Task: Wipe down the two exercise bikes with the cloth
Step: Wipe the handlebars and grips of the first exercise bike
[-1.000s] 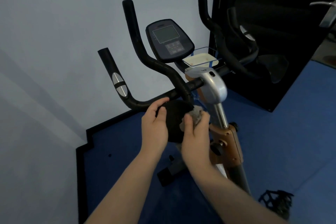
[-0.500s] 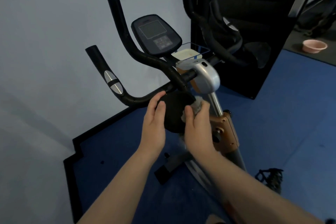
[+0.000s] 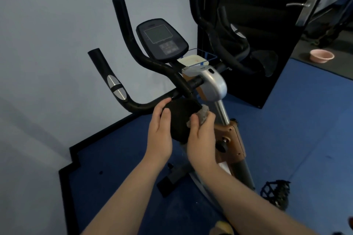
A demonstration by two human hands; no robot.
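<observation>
Hands (image 3: 160, 131) (image 3: 202, 139) crowd pad (image 3: 179, 118), cloth (image 3: 203, 115) between.

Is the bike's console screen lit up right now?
No, the console screen is dark and blank, showing no figures, while the right hand holds the grey cloth lower down by the black pad.
</observation>
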